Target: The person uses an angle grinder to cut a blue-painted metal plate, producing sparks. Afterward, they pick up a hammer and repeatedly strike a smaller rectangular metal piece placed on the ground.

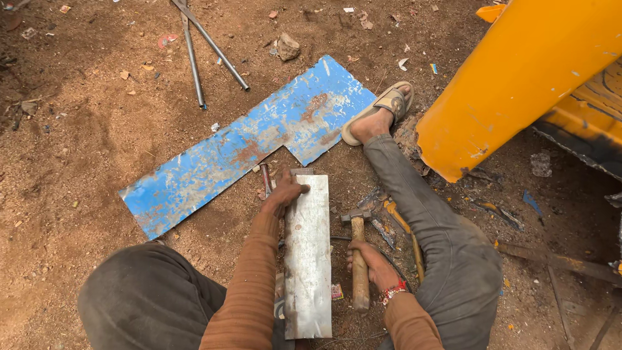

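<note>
The left hand (283,192) lies flat, fingers spread, on the upper left corner of a long grey metal strip (307,256) that runs down the lower middle of the frame, between the person's knees. The right hand (370,264), just right of the strip, is closed round the wooden handle of a hammer (358,253), whose steel head points toward the upper part of the frame and rests low, near the ground. The strip looks mostly flat already, with faint dents and marks (how much shaping is left I cannot judge). There is no raised surface: everything lies on reddish dirt ground (84,142). A scuffed blue metal sheet (253,146) crosses the middle, two thin metal rods (197,48) lie at upper left, and a yellow painted body panel (518,78) fills the upper right beside a sandalled foot (379,113).
</note>
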